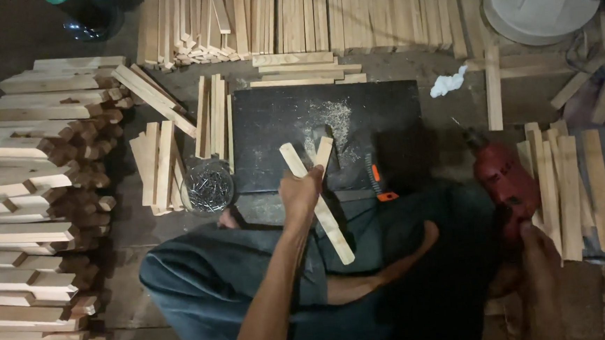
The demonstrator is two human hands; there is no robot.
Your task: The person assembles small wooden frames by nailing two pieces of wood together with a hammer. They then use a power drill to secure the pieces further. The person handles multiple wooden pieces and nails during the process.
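The left hand (300, 191) grips 2 wooden slats (316, 190) over the near edge of a work board (278, 119). Just left of it sits a bowl of nails (208, 188), with stacked slats (32, 207) farther left. Well to its right, the right hand (535, 247) holds a power drill (504, 178), a slat bundle (569, 188) just beyond.

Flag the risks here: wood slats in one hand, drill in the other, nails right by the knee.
1. The left hand grips two loose wood slats crossed in mid-air, unclamped; they may slip or twist.
2. The right hand holds the red drill beside the leg, so a slip could hurt.
3. The open bowl of nails sits near the knee and could tip over.
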